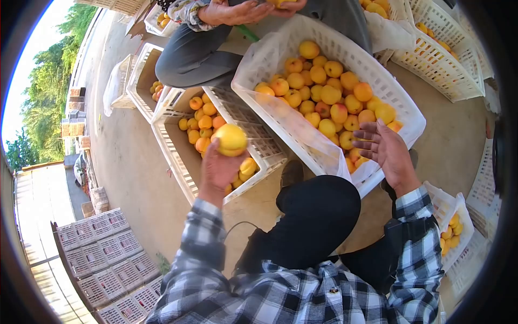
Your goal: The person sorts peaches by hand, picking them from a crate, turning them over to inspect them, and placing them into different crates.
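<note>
My left hand [220, 171] is closed around a yellow peach [231, 139], held above the left crate [174, 154]. More yellow and orange peaches [204, 120] lie in that crate. My right hand [384, 153] is open, its fingers spread over the near right end of a large white crate [329, 167]. This crate has a thin plastic liner and holds many peaches [330, 94], some with a red blush. I see nothing in the right palm.
Across the crates sits another person, whose hands [243, 12] hold a yellow fruit. More fruit crates stand at the upper right [445, 54], upper left [141, 81] and lower right [450, 232]. Stacked crates [110, 259] fill the lower left.
</note>
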`<control>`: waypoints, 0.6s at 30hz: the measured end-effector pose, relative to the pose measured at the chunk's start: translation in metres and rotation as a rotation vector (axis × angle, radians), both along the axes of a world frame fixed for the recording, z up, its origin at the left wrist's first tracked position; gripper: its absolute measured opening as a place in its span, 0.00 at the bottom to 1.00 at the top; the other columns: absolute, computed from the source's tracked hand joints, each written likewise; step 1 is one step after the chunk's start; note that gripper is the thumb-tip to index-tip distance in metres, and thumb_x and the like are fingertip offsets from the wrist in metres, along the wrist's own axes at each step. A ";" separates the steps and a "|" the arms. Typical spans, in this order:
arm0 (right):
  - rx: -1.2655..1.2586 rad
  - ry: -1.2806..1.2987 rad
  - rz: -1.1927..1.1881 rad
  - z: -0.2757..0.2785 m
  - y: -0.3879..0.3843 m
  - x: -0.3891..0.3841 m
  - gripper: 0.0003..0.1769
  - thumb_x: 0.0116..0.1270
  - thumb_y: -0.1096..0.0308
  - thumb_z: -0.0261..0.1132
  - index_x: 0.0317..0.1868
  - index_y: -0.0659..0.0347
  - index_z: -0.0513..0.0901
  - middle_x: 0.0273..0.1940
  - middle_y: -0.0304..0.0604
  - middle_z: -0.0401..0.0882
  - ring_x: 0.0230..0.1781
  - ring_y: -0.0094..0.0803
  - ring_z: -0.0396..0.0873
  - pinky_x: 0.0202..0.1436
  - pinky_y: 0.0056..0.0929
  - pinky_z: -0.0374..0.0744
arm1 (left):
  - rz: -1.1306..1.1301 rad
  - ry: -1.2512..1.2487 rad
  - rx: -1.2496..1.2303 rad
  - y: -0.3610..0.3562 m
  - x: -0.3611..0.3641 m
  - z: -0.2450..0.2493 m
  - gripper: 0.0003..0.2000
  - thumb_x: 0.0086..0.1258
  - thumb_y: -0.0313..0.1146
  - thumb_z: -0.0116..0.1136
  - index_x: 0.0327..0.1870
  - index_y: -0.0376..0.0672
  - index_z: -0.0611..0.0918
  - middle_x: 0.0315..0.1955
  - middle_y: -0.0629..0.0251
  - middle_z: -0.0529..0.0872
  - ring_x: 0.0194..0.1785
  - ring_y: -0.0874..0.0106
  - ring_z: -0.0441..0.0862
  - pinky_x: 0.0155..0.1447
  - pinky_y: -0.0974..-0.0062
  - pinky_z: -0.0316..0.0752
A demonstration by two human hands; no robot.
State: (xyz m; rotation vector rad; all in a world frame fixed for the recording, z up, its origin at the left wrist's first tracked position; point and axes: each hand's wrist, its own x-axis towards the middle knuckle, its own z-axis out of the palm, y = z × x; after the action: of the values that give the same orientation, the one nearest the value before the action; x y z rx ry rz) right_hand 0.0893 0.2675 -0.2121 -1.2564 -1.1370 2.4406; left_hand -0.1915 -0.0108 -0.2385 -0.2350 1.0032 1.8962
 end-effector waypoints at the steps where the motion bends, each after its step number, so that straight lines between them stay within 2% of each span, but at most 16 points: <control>1: -0.007 -0.004 0.002 0.002 0.000 -0.002 0.28 0.76 0.47 0.50 0.59 0.65 0.74 0.50 0.47 0.81 0.49 0.34 0.81 0.52 0.30 0.78 | 0.030 0.118 -0.105 -0.023 -0.022 -0.010 0.26 0.67 0.42 0.63 0.64 0.50 0.69 0.59 0.56 0.73 0.59 0.54 0.74 0.60 0.54 0.75; 2: 0.025 -0.029 0.020 0.004 -0.001 -0.002 0.28 0.76 0.47 0.51 0.59 0.64 0.74 0.50 0.47 0.81 0.49 0.33 0.81 0.52 0.30 0.78 | 0.059 0.236 -0.206 -0.046 -0.039 -0.021 0.27 0.66 0.40 0.64 0.65 0.52 0.68 0.60 0.57 0.72 0.60 0.55 0.73 0.60 0.53 0.74; 3: 0.056 -0.054 0.040 0.005 -0.002 -0.002 0.27 0.76 0.48 0.52 0.59 0.64 0.75 0.50 0.47 0.81 0.48 0.33 0.81 0.52 0.29 0.78 | 0.063 0.231 -0.211 -0.068 -0.055 -0.033 0.27 0.66 0.40 0.64 0.65 0.52 0.68 0.60 0.57 0.72 0.60 0.55 0.73 0.60 0.53 0.74; 5: 0.061 -0.053 0.058 0.004 -0.003 -0.001 0.26 0.76 0.48 0.53 0.59 0.64 0.75 0.51 0.46 0.81 0.48 0.32 0.81 0.51 0.28 0.78 | 0.068 0.177 -0.581 -0.103 -0.082 -0.059 0.29 0.66 0.37 0.66 0.66 0.55 0.66 0.62 0.60 0.70 0.60 0.57 0.73 0.59 0.50 0.74; 6: 0.070 -0.052 0.072 0.003 -0.003 -0.001 0.26 0.75 0.49 0.54 0.58 0.63 0.75 0.51 0.46 0.81 0.48 0.32 0.81 0.51 0.28 0.78 | 0.068 0.172 -0.585 -0.114 -0.089 -0.074 0.29 0.66 0.37 0.66 0.66 0.55 0.66 0.62 0.60 0.70 0.60 0.57 0.73 0.59 0.50 0.74; 8: 0.089 -0.065 0.083 0.001 -0.002 0.000 0.25 0.75 0.49 0.54 0.58 0.63 0.75 0.51 0.46 0.81 0.48 0.31 0.81 0.51 0.28 0.78 | 0.031 0.051 -0.868 -0.125 -0.095 -0.096 0.30 0.65 0.36 0.66 0.66 0.53 0.65 0.60 0.61 0.71 0.60 0.59 0.73 0.57 0.51 0.76; 9: 0.112 -0.073 0.090 0.000 -0.002 0.000 0.25 0.75 0.50 0.55 0.58 0.63 0.75 0.51 0.45 0.81 0.48 0.31 0.81 0.51 0.28 0.78 | 0.025 0.046 -0.870 -0.129 -0.094 -0.103 0.30 0.65 0.36 0.66 0.66 0.53 0.65 0.60 0.61 0.71 0.60 0.59 0.73 0.57 0.51 0.76; 11: 0.106 -0.082 0.086 -0.001 -0.003 0.000 0.24 0.75 0.51 0.55 0.58 0.63 0.75 0.51 0.45 0.81 0.48 0.31 0.81 0.51 0.28 0.78 | -0.166 0.169 -1.045 -0.130 -0.083 -0.112 0.29 0.65 0.37 0.67 0.66 0.52 0.66 0.60 0.61 0.72 0.60 0.60 0.73 0.56 0.53 0.77; 13: 0.104 -0.102 0.072 -0.001 -0.002 0.000 0.24 0.75 0.52 0.56 0.57 0.64 0.76 0.50 0.45 0.81 0.47 0.30 0.81 0.50 0.27 0.78 | -0.251 0.388 -1.200 -0.117 -0.070 -0.111 0.29 0.67 0.38 0.66 0.67 0.51 0.66 0.56 0.60 0.75 0.55 0.62 0.78 0.52 0.57 0.80; 16: 0.125 -0.106 0.167 -0.002 -0.002 -0.001 0.22 0.75 0.53 0.56 0.58 0.63 0.74 0.50 0.43 0.80 0.46 0.27 0.81 0.50 0.25 0.79 | -0.247 0.481 -1.013 -0.104 -0.067 -0.115 0.28 0.66 0.35 0.67 0.65 0.52 0.67 0.52 0.61 0.77 0.51 0.63 0.80 0.49 0.59 0.81; 17: 0.133 -0.092 0.137 0.000 -0.005 -0.002 0.22 0.74 0.55 0.57 0.55 0.66 0.76 0.48 0.43 0.81 0.45 0.28 0.81 0.48 0.25 0.77 | -0.302 0.483 -1.048 -0.095 -0.067 -0.111 0.28 0.66 0.37 0.68 0.65 0.53 0.68 0.52 0.61 0.77 0.50 0.64 0.80 0.48 0.61 0.80; 18: 0.130 -0.099 0.145 0.000 -0.005 -0.002 0.22 0.74 0.55 0.56 0.55 0.66 0.77 0.48 0.43 0.81 0.45 0.28 0.81 0.48 0.25 0.77 | -0.387 0.506 -1.201 -0.086 -0.071 -0.109 0.30 0.64 0.38 0.70 0.65 0.52 0.68 0.52 0.60 0.77 0.49 0.64 0.79 0.46 0.60 0.80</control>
State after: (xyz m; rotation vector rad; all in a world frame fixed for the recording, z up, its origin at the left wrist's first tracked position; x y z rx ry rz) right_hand 0.0877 0.2630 -0.2125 -1.3115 -1.4353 2.3809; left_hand -0.2627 -0.0971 -0.3476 -0.2123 2.2630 0.8081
